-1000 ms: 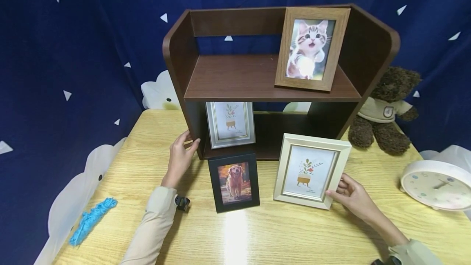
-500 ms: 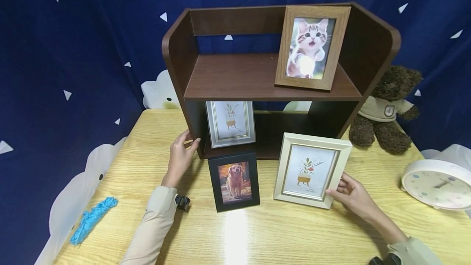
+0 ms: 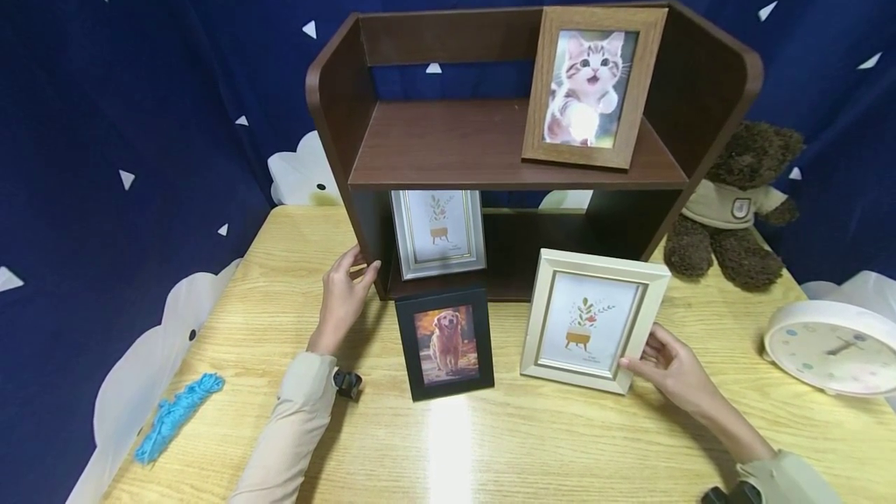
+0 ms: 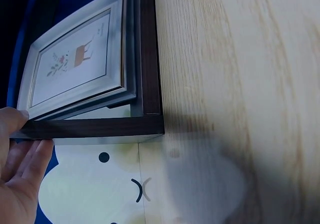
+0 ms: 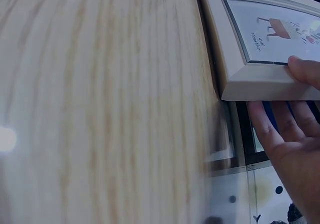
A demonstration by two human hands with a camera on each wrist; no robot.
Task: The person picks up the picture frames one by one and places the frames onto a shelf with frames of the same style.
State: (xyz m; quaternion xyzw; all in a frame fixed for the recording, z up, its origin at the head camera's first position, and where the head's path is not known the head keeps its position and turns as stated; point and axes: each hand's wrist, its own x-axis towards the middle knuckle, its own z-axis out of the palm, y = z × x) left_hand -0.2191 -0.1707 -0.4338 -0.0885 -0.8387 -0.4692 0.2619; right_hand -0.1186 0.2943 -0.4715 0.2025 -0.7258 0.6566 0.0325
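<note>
Right hand (image 3: 668, 372) pinches the cream frame (image 3: 586, 323) at its right edge, thumb in front, fingers behind; frame stands on the tabletop (image 3: 532, 449), right of centre in head view. Right-wrist view: its insert reads 4"x6", 10cm x 15cm. Left hand (image 3: 343, 298) grips the brown shelf's (image 3: 448, 142) left panel, centre-left. Silver frame (image 3: 439, 236) sits in the lower compartment; its small print is unreadable. Dog-photo frame (image 3: 446, 344) stands lower centre. Bear's (image 3: 735, 208) shirt badge, right: illegible.

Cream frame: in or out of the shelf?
Out: the right hand holds the cream frame in front of the shelf, hiding its lower right corner.
</note>
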